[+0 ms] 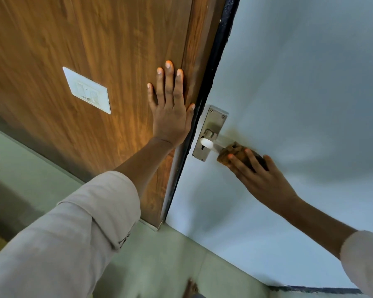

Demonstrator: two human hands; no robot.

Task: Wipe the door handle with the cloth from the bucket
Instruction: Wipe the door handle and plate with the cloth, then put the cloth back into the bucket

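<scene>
A metal door handle (212,145) juts from a steel backplate (211,125) on a pale grey-blue door (299,93). My right hand (261,177) is closed around a brown cloth (235,153) that wraps the outer end of the handle lever. The lever's inner part stays bare and bright. My left hand (170,110) lies flat with fingers spread on the wood-grain panel (73,50) just left of the black door edge. The bucket is out of view.
A white switch plate (87,90) is fixed to the wood panel at the left. A black strip (205,100) runs between panel and door. Pale green floor (155,265) lies below, with a bare foot (191,289) at the bottom edge.
</scene>
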